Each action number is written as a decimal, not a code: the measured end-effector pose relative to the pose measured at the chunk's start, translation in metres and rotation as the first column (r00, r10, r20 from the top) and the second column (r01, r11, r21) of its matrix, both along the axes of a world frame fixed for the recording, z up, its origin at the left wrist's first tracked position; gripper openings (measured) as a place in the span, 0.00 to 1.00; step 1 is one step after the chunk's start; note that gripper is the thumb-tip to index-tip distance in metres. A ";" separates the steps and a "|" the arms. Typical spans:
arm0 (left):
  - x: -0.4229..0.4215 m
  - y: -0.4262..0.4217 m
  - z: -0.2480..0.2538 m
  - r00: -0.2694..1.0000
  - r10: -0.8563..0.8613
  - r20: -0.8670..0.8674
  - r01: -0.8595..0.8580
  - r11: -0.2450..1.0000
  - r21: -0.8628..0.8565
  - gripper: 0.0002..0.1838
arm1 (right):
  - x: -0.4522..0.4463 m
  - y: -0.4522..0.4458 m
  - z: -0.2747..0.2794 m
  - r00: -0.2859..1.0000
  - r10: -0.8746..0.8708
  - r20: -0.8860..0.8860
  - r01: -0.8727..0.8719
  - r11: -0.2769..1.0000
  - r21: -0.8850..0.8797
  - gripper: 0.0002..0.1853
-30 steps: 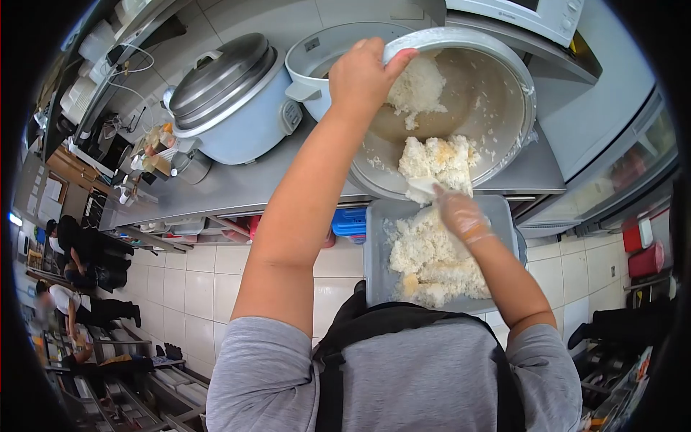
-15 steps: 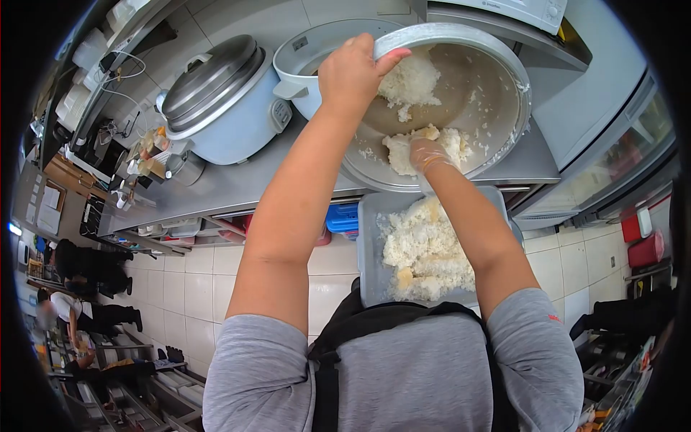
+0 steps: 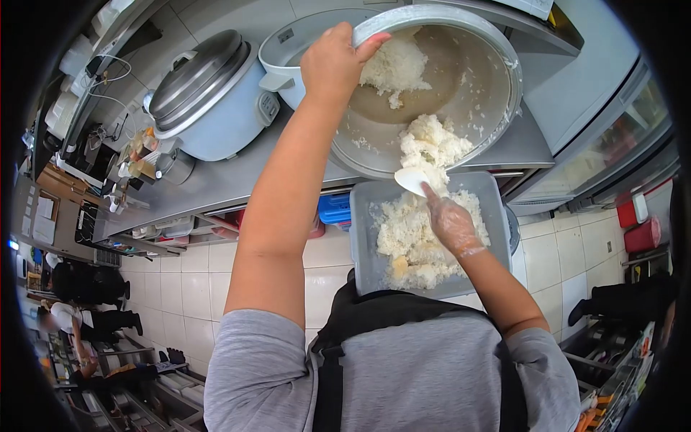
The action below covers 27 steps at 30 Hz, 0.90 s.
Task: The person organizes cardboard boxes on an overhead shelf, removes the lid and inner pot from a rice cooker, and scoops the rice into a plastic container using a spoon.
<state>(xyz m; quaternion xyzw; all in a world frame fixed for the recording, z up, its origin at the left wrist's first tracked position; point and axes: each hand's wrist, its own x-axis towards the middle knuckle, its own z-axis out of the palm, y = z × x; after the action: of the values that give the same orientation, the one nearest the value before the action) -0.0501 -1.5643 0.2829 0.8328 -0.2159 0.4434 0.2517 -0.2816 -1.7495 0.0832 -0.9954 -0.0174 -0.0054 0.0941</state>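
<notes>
A large metal pot (image 3: 497, 86) is tilted toward me on the counter's edge, its rim gripped by my bare left hand (image 3: 332, 63). Rice (image 3: 397, 66) clings inside the pot, and a second clump (image 3: 432, 144) lies at its lower rim, spilling over. My right hand (image 3: 453, 225), in a clear plastic glove, is closed on a white rice paddle (image 3: 411, 181) just below that rim. Beneath them a grey plastic tub (image 3: 361, 248) holds a heap of loose and clumped rice (image 3: 414, 241).
A blue rice cooker (image 3: 216, 119) with a metal lid stands on the steel counter (image 3: 223, 183), beside an open cooker body (image 3: 277, 57). Cups and containers are at the left. A glass-door fridge (image 3: 612, 137) is at the right. Several people are at the far left; another's dark-clothed legs show at right.
My right hand has moved from inside the pot down over the tub with the paddle. Rice at the pot's lower rim now hangs toward the tub. My left hand still holds the rim.
</notes>
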 end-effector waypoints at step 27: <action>-0.001 0.013 -0.032 0.998 -0.042 0.053 0.050 0.985 -0.166 0.36 | 0.134 -0.061 -0.026 0.990 -0.140 -0.031 0.141 0.990 0.020 0.24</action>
<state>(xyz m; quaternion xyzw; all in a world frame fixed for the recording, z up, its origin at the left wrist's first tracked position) -0.0514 -1.5512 0.2509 0.7922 -0.2031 0.4745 0.3256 -0.1475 -1.8105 0.0572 -0.9930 0.0541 0.0025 0.1047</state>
